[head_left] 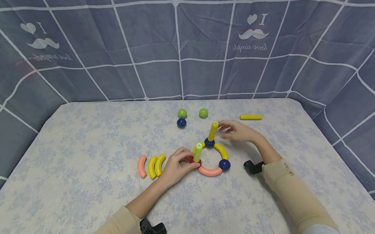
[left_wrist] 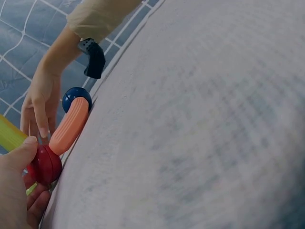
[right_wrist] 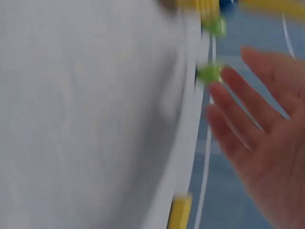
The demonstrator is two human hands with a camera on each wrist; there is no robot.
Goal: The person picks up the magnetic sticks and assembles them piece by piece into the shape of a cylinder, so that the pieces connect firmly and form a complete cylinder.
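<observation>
A ring of curved sticks and balls lies on the table, with two straight sticks standing up from it. My left hand [head_left: 174, 167] pinches the red ball [left_wrist: 46, 164] at the ring's left side, thumb and fingers around it. A yellow-green stick [head_left: 198, 153] rises from that ball. Beside the upright yellow stick [head_left: 213, 132] on the rear blue ball [head_left: 209, 143], my right hand [head_left: 235, 131] has loosely extended fingers and holds nothing. The yellow curved stick [head_left: 222, 151], front blue ball [head_left: 224, 164] and pink curved stick [head_left: 210, 171] form the right and front.
Left of the ring lie a loose pink curved stick [head_left: 141, 166] and two yellow ones [head_left: 152, 167]. Behind it sit two green balls [head_left: 182, 113] and a dark blue ball [head_left: 181, 123]. A yellow straight stick [head_left: 251, 117] lies back right. A grid-patterned curtain [head_left: 158, 79] borders the table.
</observation>
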